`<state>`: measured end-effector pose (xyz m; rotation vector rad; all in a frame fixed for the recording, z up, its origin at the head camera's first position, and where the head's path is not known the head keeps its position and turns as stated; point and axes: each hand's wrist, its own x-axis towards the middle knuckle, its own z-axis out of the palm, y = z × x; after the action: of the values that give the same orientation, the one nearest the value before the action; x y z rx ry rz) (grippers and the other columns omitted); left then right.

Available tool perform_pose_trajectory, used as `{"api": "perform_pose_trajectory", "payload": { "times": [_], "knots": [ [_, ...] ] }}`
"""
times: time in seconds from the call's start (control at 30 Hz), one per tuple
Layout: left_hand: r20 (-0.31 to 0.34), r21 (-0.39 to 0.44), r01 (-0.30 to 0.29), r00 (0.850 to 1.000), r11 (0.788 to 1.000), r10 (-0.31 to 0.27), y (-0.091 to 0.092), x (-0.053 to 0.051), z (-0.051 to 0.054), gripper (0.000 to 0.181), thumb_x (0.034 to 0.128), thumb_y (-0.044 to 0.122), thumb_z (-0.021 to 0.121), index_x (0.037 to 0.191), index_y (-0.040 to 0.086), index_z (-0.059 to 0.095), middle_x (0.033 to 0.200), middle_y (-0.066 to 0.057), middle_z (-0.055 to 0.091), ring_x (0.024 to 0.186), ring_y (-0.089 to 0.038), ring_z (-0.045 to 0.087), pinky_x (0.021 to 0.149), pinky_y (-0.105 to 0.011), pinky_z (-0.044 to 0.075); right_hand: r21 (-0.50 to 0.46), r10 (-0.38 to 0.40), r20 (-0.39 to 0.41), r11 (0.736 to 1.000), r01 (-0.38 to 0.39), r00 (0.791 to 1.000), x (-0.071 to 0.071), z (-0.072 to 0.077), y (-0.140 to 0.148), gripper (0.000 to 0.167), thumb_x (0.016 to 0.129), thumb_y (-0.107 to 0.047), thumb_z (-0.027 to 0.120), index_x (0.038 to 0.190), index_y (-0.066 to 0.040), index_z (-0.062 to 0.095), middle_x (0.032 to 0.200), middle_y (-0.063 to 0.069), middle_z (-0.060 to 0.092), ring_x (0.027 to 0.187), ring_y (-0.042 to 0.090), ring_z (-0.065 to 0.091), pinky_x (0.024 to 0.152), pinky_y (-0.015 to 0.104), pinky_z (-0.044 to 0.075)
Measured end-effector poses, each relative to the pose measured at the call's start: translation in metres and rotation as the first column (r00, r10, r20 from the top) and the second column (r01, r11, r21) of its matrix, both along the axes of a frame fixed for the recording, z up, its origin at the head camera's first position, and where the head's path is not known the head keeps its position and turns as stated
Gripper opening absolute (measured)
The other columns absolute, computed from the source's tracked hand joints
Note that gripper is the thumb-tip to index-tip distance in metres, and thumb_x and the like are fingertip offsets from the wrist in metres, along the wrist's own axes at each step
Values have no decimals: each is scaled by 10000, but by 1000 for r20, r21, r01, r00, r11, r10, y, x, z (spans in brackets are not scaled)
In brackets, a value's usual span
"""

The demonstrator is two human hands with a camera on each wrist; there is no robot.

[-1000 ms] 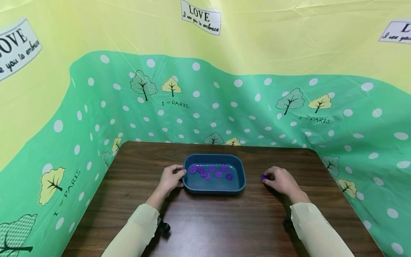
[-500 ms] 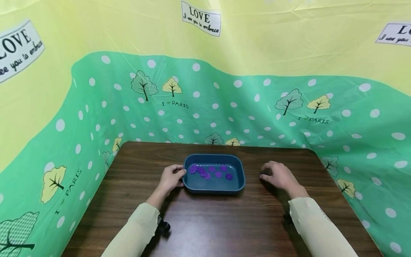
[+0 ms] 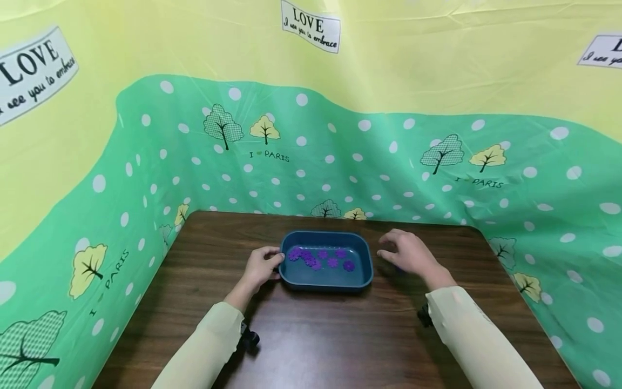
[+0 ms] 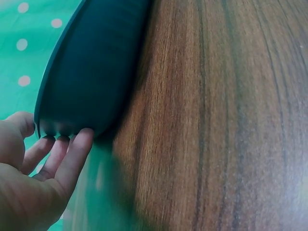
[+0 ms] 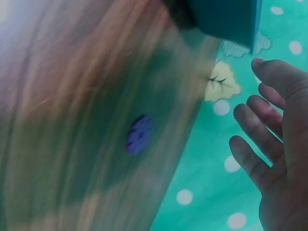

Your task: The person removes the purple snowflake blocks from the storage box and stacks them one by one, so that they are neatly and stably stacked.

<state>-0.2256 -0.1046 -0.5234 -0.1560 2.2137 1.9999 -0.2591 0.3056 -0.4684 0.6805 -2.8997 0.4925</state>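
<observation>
Here we see the left hand [image 3: 261, 266] pinch the tray [image 3: 324, 279] by its side, maybe to hold it steady; flowers [image 3: 310, 260] lie inside; the right hand [image 3: 408, 253], loose, holds nothing above a lone flower [image 5: 140, 135] on the surface [image 3: 311, 335].

Dark blue rounded rectangular tray [image 3: 325, 281]: cut off in both wrist views, its inside hidden there.
Heaped purple flower-shaped discs [image 3: 309, 259]: overlap at the tray's left, too small to count surely.
Loose purple flower-shaped disc [image 5: 139, 134]: blurred; mostly hidden under the right hand [image 3: 408, 253] in the head view.
Left hand [image 4: 43, 178]: cut off in its wrist view.
Dark brown wood-grained table [image 3: 330, 340]: near edge cut off.
White printed sign [image 3: 602, 51], far right: wording cut off.
</observation>
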Motion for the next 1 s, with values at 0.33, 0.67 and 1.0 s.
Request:
{"api": "perform_pose_trajectory", "payload": {
  "times": [0.33,0.67,1.0],
  "knots": [
    [0,-10,-9,1000,1000,9,0,-4,-4,348,984,127,681,1294,-28,656,1051,-162,671,941,-304,686,615,-324,650,-37,42,0,998,-42,999,-4,15,-30,309,893,-287,813,1127,-94,754,1088,60,722,922,253,691,788,466,604],
    [15,1,-7,1000,1000,7,0,-3,-2,355,990,115,675,1308,-40,643,1028,-153,654,958,-323,674,608,-316,647,-35,64,31,997,-63,997,-6,12,-61,283,900,-291,808,1125,-129,752,1105,72,724,898,196,654,792,419,606],
    [8,7,-6,1000,1000,6,0,-2,0,349,988,112,670,1300,-42,646,1035,-147,646,899,-251,668,646,-359,661,-57,93,91,995,-88,992,-9,3,-87,322,909,-276,802,1160,-84,743,1122,77,717,934,236,679,828,424,612]
  ]
}}
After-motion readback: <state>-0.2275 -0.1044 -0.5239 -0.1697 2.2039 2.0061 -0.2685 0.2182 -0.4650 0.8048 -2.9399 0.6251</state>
